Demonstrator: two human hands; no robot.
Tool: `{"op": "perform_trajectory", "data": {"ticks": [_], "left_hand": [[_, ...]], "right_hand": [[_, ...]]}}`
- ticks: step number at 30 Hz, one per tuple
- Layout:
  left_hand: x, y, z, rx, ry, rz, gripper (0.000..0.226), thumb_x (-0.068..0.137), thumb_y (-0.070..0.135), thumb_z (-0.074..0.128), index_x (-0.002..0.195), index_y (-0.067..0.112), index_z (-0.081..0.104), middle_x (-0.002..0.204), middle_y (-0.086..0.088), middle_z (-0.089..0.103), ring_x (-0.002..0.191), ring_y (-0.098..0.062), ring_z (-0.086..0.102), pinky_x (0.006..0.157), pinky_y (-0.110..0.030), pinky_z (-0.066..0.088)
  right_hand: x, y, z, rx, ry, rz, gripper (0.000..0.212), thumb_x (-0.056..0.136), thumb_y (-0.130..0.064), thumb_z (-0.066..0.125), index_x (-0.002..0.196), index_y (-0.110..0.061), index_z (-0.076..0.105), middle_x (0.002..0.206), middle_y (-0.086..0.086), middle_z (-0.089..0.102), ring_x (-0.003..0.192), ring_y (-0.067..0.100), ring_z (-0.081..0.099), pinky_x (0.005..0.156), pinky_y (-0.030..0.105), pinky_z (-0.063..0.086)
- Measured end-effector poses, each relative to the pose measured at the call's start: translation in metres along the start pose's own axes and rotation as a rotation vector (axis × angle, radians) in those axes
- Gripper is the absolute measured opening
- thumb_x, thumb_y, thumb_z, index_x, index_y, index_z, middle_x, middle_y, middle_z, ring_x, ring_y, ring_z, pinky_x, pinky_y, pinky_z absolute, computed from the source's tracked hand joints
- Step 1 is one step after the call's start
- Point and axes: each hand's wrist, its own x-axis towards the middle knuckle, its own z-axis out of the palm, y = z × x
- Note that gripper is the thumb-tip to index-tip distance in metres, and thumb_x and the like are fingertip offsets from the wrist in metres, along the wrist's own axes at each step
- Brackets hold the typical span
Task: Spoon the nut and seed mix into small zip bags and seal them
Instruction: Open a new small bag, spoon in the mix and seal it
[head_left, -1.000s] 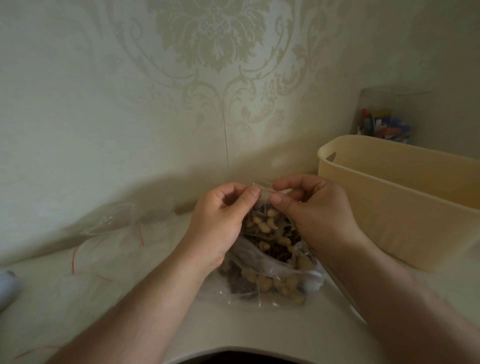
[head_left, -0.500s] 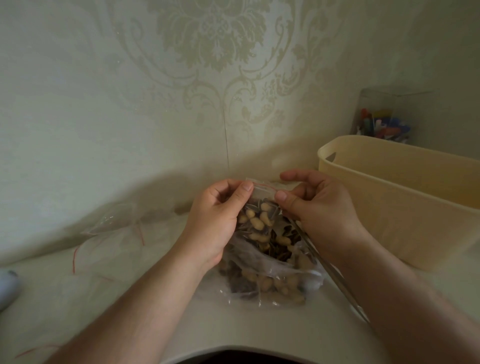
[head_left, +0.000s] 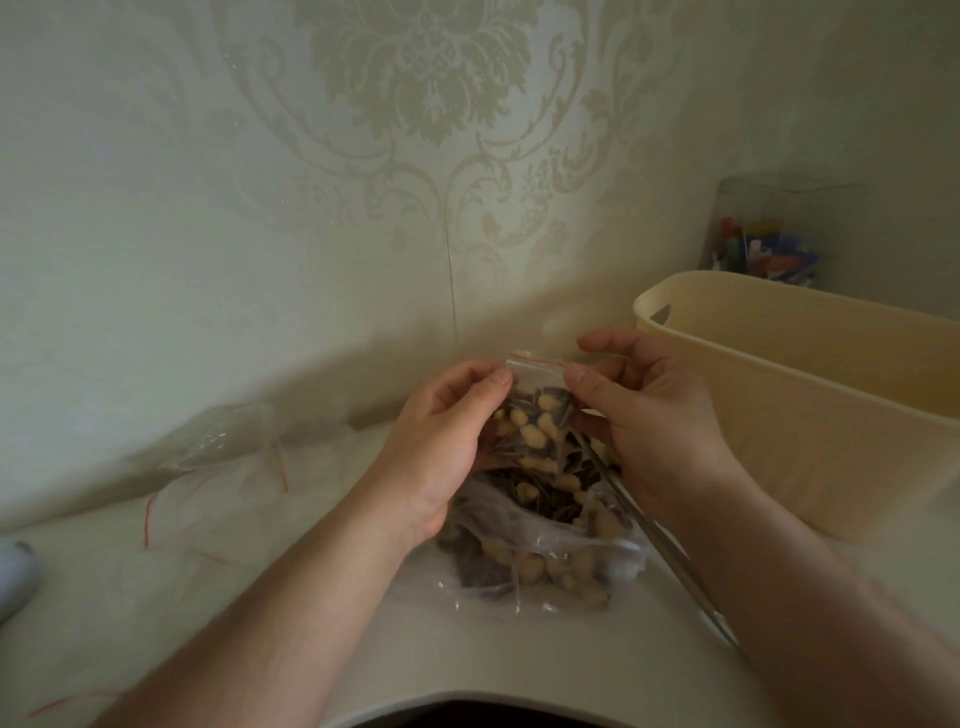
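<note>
A small clear zip bag (head_left: 535, 410) with a red strip along its top holds pale nuts and dark seeds. It hangs upright between my hands above the table. My left hand (head_left: 441, 441) pinches its top left corner between thumb and fingers. My right hand (head_left: 644, 415) pinches the top right corner with the thumb in front. Under the small bag lies a large clear bag of nut and seed mix (head_left: 540, 551), open at the top. A metal spoon handle (head_left: 670, 551) slants out of that bag under my right wrist; its bowl is hidden.
A cream plastic tub (head_left: 810, 395) stands close on the right. Behind it is a clear box of coloured items (head_left: 763, 244). Empty zip bags with red strips (head_left: 223, 467) lie on the left. A pale object (head_left: 13, 571) sits at the left edge. The wall is close behind.
Both hands have lifted the small bag higher and moved apart along its top, so the red zip strip now shows between the thumbs.
</note>
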Motion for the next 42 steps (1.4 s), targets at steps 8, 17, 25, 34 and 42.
{"op": "perform_trajectory", "data": {"ticks": [8,17,25,34,42], "left_hand": [[-0.003,0.000,0.003,0.085,0.053,0.151,0.016,0.102,0.015,0.065,0.094,0.021,0.077,0.084,0.005,0.077,0.081,-0.005,0.072,0.075,-0.020,0.058],[-0.005,-0.002,0.003,0.191,-0.059,0.108,0.009,0.098,0.032,0.070,0.099,0.032,0.079,0.102,-0.001,0.080,0.101,-0.019,0.076,0.093,-0.039,0.061],[-0.002,0.001,0.001,-0.013,-0.044,-0.032,0.046,0.080,0.015,0.087,0.120,0.017,0.064,0.110,-0.007,0.079,0.099,-0.022,0.078,0.082,-0.031,0.062],[0.004,0.003,-0.004,-0.205,-0.058,0.018,0.043,0.079,0.006,0.074,0.121,0.011,0.067,0.107,-0.014,0.078,0.094,-0.024,0.071,0.090,-0.041,0.055],[0.004,-0.003,-0.006,-0.095,-0.089,0.027,0.020,0.095,0.012,0.070,0.112,0.015,0.079,0.113,-0.015,0.077,0.104,-0.030,0.070,0.099,-0.049,0.054]], "right_hand": [[-0.006,0.000,0.003,-0.173,-0.082,-0.028,0.016,0.092,-0.008,0.077,0.105,-0.018,0.076,0.087,0.008,0.071,0.077,0.023,0.068,0.076,0.038,0.060],[-0.008,-0.001,0.005,-0.283,-0.107,-0.049,0.011,0.093,-0.012,0.077,0.083,-0.009,0.075,0.069,0.000,0.074,0.065,0.010,0.071,0.059,0.022,0.055],[-0.003,-0.007,0.000,0.109,-0.012,0.181,0.007,0.099,-0.005,0.065,0.098,0.001,0.068,0.088,0.022,0.073,0.073,0.029,0.072,0.065,0.036,0.061],[-0.007,0.000,0.005,-0.086,-0.245,0.149,0.035,0.098,-0.023,0.069,0.132,-0.013,0.065,0.116,0.009,0.077,0.106,0.026,0.076,0.092,0.046,0.062],[-0.002,0.007,0.002,-0.180,-0.210,0.050,0.027,0.092,-0.022,0.075,0.116,-0.010,0.075,0.102,0.008,0.080,0.096,0.027,0.078,0.087,0.043,0.061]]}}
